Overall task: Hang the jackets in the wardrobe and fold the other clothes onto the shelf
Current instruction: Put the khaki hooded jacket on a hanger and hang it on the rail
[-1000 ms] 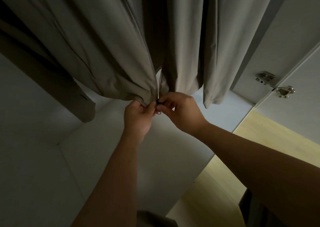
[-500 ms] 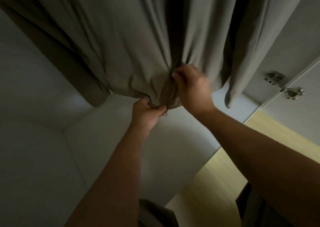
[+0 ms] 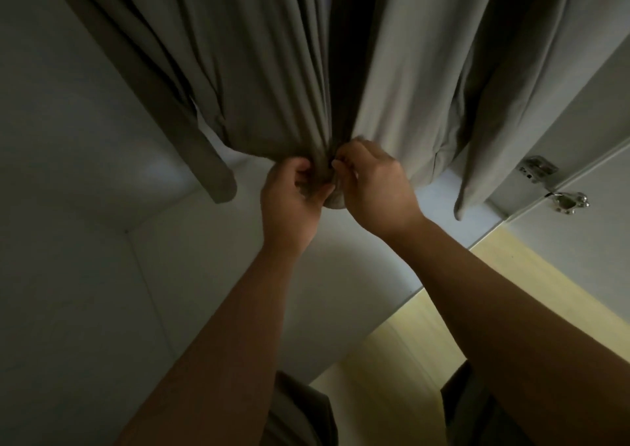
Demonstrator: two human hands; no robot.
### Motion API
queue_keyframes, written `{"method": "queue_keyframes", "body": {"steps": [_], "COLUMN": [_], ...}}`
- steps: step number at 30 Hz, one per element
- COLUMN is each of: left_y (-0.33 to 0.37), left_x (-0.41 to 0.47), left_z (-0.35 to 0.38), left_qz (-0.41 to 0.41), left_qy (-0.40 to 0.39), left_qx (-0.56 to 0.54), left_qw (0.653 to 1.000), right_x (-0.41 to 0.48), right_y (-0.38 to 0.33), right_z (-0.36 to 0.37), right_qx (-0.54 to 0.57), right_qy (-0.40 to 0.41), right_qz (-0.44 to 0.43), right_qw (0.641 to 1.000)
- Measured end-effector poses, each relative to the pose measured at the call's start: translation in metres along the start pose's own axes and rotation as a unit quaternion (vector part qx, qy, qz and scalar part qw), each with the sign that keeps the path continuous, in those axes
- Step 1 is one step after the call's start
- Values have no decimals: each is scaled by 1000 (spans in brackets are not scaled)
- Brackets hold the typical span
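The wardrobe (image 3: 191, 275) is seen from low at its open front, and a grey jacket (image 3: 259, 70) is already hung inside it, its hem just above the bottom panel, between the left wall and the hinged right edge; rail and hanger are out of view. The hanging step for this garment is therefore judged done, with only tidying of its front in hand. The two front edges are drawn together at the hem: the bunched left edge is clasped in the curled fingers of the left hand (image 3: 289, 203), and the right edge is pinched by the right hand (image 3: 375, 186). Whether a zip is being joined cannot be told. No shelf or other clothes are shown, so the folding is presumed left.
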State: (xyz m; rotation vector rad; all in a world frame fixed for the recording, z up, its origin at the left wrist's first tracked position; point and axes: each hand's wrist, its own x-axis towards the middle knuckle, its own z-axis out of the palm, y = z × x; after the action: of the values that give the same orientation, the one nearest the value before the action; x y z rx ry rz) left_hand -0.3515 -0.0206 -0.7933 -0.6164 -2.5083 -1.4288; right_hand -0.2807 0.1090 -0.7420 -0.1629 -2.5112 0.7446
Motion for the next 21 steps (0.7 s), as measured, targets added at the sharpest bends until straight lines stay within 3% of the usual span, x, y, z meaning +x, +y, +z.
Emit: {"method": "queue_keyframes", "body": {"steps": [6,12,17,21], "left_y": [17,26,66,76], "left_x": [2,15,39,48], "left_z": [-2,-10,-23,-31], "left_qz": [-3,-29,-4,29], "left_qy": [-25,-68,-56,-83], "left_qx": [53,79,2,33], "left_qw": [998,994,998,996], "right_x": [6,32,37,40], "right_y": [-9,-27,-37,-47], "right_z": [-20,-62,-82,-98], "right_qx": [-42,-24,-27,-47], "right_qy": [-84,42,-5,-55], "right_qz": [-1,-37,-70,-90], "right_qw": [996,998,997,993]}}
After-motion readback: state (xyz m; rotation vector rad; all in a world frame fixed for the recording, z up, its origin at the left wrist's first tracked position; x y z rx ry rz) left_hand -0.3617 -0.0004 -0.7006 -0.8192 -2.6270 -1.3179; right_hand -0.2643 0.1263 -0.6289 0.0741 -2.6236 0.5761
